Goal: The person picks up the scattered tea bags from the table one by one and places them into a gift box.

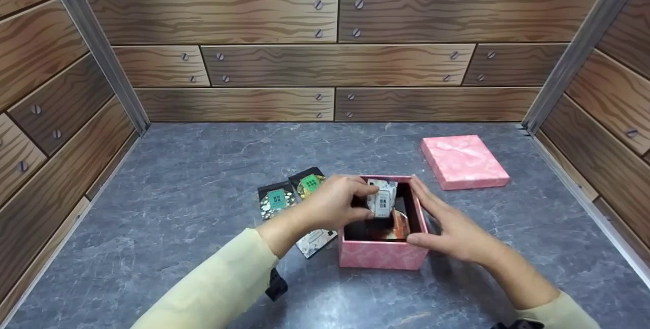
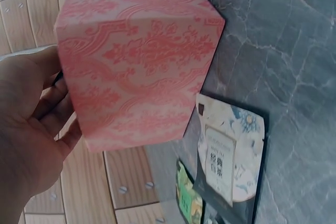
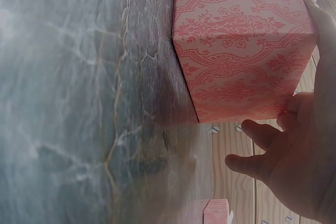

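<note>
left hand (image 1: pixel 332 199): pinch on white packet (image 1: pixel 385 201)

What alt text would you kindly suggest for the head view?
A person's left hand pinches a pale packet at the mouth of an open pink box, the right hand touching its right side. Other packets lie left of the box; a pink lid lies beyond it, to the right.

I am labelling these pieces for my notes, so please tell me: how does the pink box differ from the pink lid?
The pink box is deep, while the pink lid is shallow. The box stands with its open side up; the lid lies with its closed face up. The right hand touches the box, while no hand touches the lid. Both rest on the grey table.
</note>
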`<state>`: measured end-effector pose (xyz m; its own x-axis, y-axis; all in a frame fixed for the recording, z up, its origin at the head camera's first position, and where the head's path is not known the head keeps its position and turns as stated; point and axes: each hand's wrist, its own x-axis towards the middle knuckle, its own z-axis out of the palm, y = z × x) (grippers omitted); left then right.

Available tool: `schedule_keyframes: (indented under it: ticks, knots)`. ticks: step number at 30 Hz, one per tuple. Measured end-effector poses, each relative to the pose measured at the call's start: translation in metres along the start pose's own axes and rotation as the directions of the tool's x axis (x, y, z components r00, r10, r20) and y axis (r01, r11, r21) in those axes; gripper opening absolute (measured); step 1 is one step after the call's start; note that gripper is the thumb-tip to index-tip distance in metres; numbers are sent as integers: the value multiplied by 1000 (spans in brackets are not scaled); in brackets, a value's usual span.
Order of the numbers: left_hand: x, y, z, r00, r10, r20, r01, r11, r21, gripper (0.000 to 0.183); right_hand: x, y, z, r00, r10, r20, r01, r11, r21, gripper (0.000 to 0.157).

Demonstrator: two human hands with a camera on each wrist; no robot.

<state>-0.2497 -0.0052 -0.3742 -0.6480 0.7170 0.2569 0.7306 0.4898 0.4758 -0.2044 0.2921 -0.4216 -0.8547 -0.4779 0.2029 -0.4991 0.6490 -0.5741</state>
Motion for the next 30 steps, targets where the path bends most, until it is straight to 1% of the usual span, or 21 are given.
schedule_keyframes:
  ticks: [6, 11, 13, 16, 18, 20, 22, 26, 30]
  knots:
    - [9, 4, 11, 999, 5, 33, -7, 999, 43, 50, 0, 1, 0, 1000, -19, -7, 19, 1000, 4, 101]
    - [14, 5, 17, 999, 5, 53, -8, 999, 51, 49, 0, 1, 0, 1000, -18, -9, 18, 1000, 5, 101]
    - [16, 5, 20, 998, -6, 65, 3, 998, 58, 49, -1, 2, 1, 1000, -11, -6, 11, 1000, 3, 101]
    - [20, 6, 22, 996, -34, 88, 24, 994, 107, 46, -1, 2, 1, 1000, -5, -3, 5, 1000, 2, 101]
    - [23, 7, 23, 993, -46, 105, 29, 987, 159, 39, -1, 1, 0, 1000, -3, -2, 3, 1000, 2, 102]
    - [26, 8, 24, 991, -53, 122, 26, 977, 213, 27, -1, 1, 0, 1000, 0, -2, 0, 1000, 2, 102]
    - [28, 10, 24, 989, -59, 135, 22, 965, 262, 20, -1, 1, 0, 1000, 0, -2, 0, 1000, 0, 102]
    - [31, 12, 23, 986, -76, 148, 23, 944, 330, 23, -1, 1, 0, 1000, 10, 1, -10, 1000, -2, 102]
    - [30, 13, 25, 983, -96, 157, 32, 928, 371, 25, -1, 2, 1, 1000, 10, 1, -10, 1000, -3, 102]
